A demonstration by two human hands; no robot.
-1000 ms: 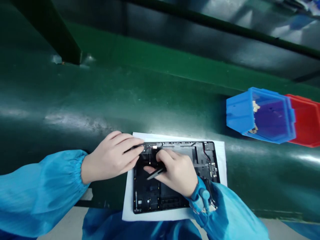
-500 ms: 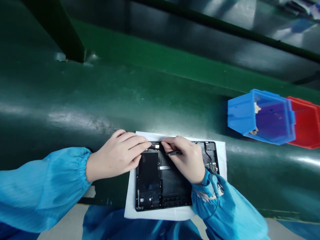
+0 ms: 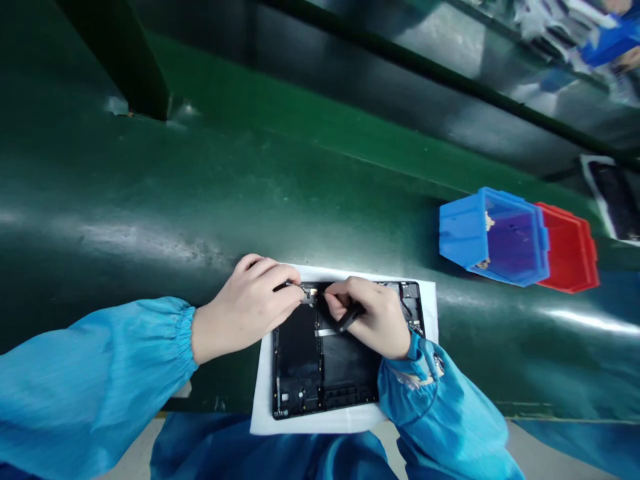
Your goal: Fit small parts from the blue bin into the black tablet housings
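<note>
A black tablet back frame (image 3: 320,373) lies open on a white sheet (image 3: 345,419) at the near edge of the green belt. My left hand (image 3: 247,308) rests on the frame's top left corner, fingers curled and pinching a small part at the upper edge. My right hand (image 3: 375,317) is closed round black tweezers (image 3: 347,319), its fingertips at the small connector (image 3: 311,293) on the top edge. Both fingertip groups nearly meet there. Blue sleeves cover both arms.
A blue bin (image 3: 493,237) and a red bin (image 3: 570,248) lie tipped on the belt at the right. Another dark frame on white (image 3: 613,199) sits far right. A dark green post (image 3: 125,60) stands at the back left. The green belt (image 3: 200,187) stretches beyond the sheet.
My right hand went from the middle of the frame up to its top edge and now pinches at the connector with the tweezers tucked lower. My left hand curled tighter at the corner.
</note>
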